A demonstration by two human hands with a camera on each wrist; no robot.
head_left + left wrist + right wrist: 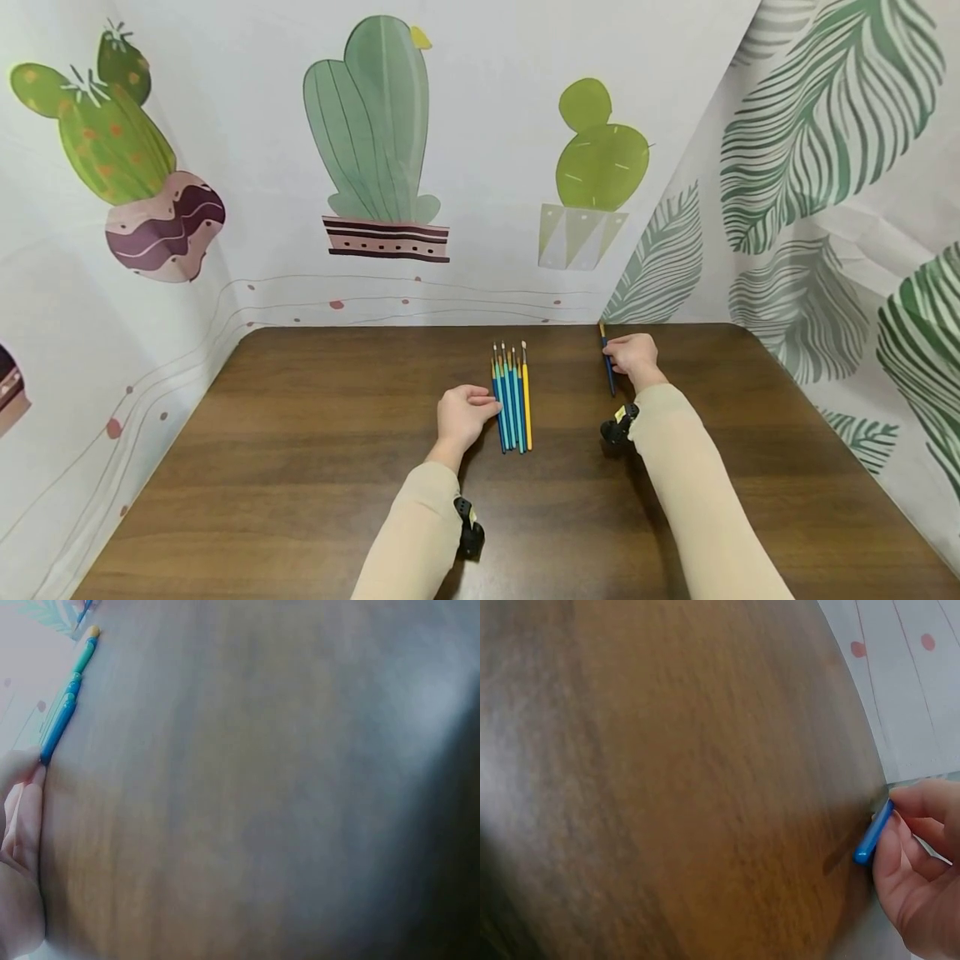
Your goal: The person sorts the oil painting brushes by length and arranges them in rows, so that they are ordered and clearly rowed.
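A row of paintbrushes lies side by side on the table, bristles toward the far edge. Most handles are blue or turquoise; a yellow-handled paintbrush forms the right end. My left hand is at the row's left side, fingertips touching the outermost blue handle. To the right, near the far edge, my right hand pinches a dark blue paintbrush between thumb and fingers, its tip pointing away from me. In the right wrist view, that brush's blue handle end sticks out below the fingers.
The brown wooden table reaches to a white wall covering printed with cacti and leaves, which also runs along both sides. A small black camera sits on the left wrist, and another black camera on the right.
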